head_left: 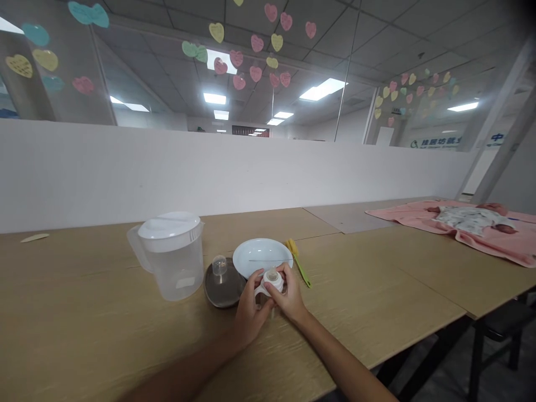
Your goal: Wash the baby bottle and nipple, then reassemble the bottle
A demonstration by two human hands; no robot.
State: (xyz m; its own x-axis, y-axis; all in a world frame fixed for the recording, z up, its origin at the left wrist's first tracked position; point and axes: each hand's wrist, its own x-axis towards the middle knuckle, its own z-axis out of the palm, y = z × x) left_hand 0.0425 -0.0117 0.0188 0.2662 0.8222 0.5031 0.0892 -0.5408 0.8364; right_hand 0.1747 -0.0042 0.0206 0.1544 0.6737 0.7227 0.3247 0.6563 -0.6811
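Both hands hold a baby bottle [273, 280] with a white collar, a pale teat on top and a white side handle. My left hand [251, 310] is closed around its left side, by the handle. My right hand [290, 296] grips the collar from the right, fingers bent over it. Most of the bottle's body is hidden behind the hands. Just beyond them is a white bowl [262, 248] with a thin straight rod [268, 260] in it. To the left, a clear dome cap [219, 267] stands on a dark round tray [224, 293].
A lidded clear plastic pitcher [176, 268] stands left of the tray. A green-handled brush with yellow bristles [299, 262] lies right of the bowl. Far right, a baby-like figure in patterned clothing [464, 219] lies on a pink blanket [498, 245]. A white partition [209, 173] borders the wooden table [104, 335].
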